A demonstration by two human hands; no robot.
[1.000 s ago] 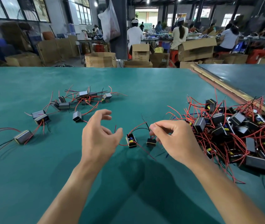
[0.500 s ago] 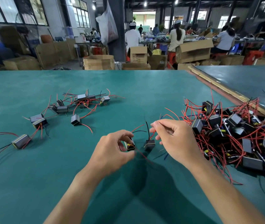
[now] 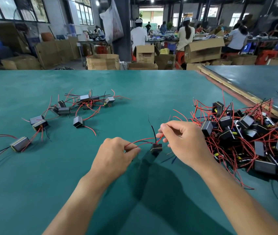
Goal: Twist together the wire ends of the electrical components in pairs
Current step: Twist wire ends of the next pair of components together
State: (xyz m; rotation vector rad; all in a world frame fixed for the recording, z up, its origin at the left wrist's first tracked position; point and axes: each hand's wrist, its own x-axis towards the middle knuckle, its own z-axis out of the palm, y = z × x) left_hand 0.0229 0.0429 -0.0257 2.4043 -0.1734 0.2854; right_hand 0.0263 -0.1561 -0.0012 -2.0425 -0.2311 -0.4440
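One component (image 3: 156,148) between hands | left hand (image 3: 116,155), right hand (image 3: 184,141) each pinching red wires (image 3: 140,140) | one pile (image 3: 246,133) at right

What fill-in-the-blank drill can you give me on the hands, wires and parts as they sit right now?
1. The small component beside the right hand has a ____ body.
2. Red wires stretch from the pinching left hand across to that small ____.
3. The big tangled pile of parts lies on the person's ____ side.

Missing words: black; component; right.
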